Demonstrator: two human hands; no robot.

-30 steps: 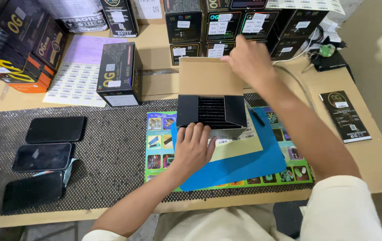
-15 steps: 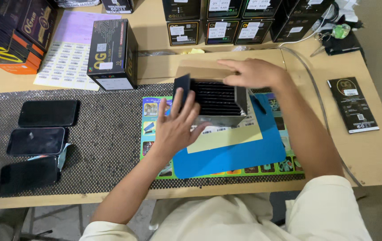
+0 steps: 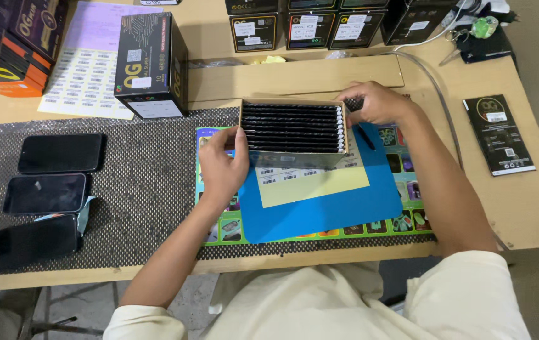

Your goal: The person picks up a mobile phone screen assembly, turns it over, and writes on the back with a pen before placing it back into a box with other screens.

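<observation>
Left hand (image 3: 222, 165) and right hand (image 3: 373, 104) clasp the ends of the open box (image 3: 293, 129) of black packets; best kept level above the blue mat (image 3: 320, 211), so nothing slides out

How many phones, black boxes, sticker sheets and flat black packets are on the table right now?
Phones lying on the mesh mat: 3, first one
Black boxes, counting the standing one and four along the back edge: 5
Sticker sheets: 1
Flat black packets: 1
Open box held between left hand and right hand: 1
Total: 11
</observation>
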